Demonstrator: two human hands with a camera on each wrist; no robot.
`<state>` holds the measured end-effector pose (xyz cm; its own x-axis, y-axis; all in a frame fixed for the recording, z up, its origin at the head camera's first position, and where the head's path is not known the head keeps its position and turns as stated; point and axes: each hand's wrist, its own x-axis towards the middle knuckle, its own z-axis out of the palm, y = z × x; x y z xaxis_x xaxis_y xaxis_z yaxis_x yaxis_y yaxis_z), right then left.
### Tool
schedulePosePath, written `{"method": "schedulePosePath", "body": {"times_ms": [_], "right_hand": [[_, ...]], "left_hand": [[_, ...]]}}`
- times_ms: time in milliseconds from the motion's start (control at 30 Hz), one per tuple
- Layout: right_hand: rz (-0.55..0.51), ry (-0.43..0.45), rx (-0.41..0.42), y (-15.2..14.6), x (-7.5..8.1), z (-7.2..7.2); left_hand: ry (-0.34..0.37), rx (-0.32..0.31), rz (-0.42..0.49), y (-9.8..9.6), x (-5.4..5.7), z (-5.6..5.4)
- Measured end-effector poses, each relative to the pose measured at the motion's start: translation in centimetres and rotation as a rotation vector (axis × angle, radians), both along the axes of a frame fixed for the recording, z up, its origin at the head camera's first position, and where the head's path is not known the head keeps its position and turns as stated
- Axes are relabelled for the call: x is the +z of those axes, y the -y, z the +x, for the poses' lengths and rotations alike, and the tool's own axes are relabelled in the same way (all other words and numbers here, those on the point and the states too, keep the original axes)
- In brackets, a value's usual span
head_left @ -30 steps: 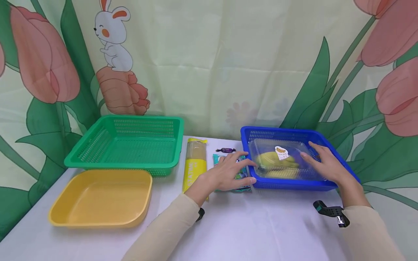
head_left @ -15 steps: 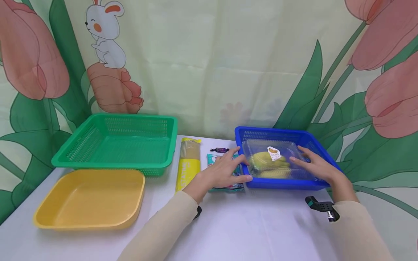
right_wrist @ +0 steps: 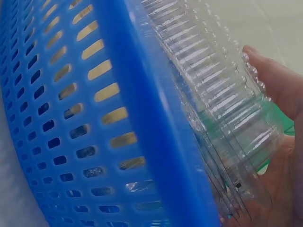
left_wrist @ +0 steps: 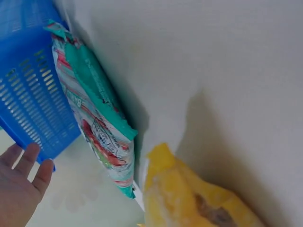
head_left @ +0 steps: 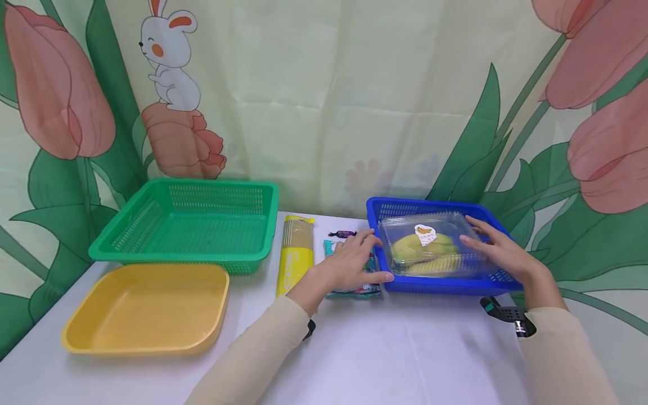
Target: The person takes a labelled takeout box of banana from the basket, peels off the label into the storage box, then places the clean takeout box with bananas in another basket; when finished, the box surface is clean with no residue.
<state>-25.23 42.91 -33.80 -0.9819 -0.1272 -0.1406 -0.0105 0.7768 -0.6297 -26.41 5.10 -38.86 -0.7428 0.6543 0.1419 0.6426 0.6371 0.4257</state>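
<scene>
The clear plastic clamshell box (head_left: 432,246) is held between both hands, tilted up off the floor of the blue basket (head_left: 445,284), with its far edge raised. The right hand (head_left: 498,253) is laid against the box's right side, fingers (head_left: 473,243) extended along the lid; in the right wrist view the ribbed clear wall (right_wrist: 222,94) is seen pressed against the fingers (right_wrist: 277,85), so a light grasp on the box is shown. The left hand (head_left: 351,264) is placed at the box's left edge, thumb (head_left: 377,277) lying along the basket's near left corner; whether its fingertips are hooked on the box cannot be told. Yellow bananas (head_left: 422,250) are seen inside the box, under a small banana sticker (head_left: 424,234). A teal snack packet (left_wrist: 94,127) is lying just beside the basket's left wall, partly covered by the left hand. A yellow pasta packet (head_left: 295,256) is lying next to it, and a small purple wrapped candy (head_left: 342,233) is seen behind. Farther left, a green basket (head_left: 189,228) is set behind a yellow tray (head_left: 147,309), all on the white table (head_left: 395,349).
</scene>
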Motion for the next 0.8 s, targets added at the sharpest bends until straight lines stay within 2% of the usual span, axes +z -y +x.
{"method": "schedulePosePath", "body": {"times_ms": [100, 267, 567, 800], "right_hand": [[-0.004, -0.011, -0.016, -0.3, 0.4, 0.6], [-0.025, -0.046, -0.028, -0.1, 0.4, 0.9], [-0.063, -0.086, -0.054, -0.2, 0.1, 1.0], [-0.071, -0.127, -0.056, -0.3, 0.2, 1.4]], "left_hand": [[0.012, -0.014, 0.027, -0.2, 0.1, 0.0], [0.013, 0.004, 0.044, -0.2, -0.3, 0.3], [-0.015, -0.063, 0.112, 0.2, -0.8, 0.5], [-0.038, -0.071, 0.103, 0.4, -0.1, 0.0]]}}
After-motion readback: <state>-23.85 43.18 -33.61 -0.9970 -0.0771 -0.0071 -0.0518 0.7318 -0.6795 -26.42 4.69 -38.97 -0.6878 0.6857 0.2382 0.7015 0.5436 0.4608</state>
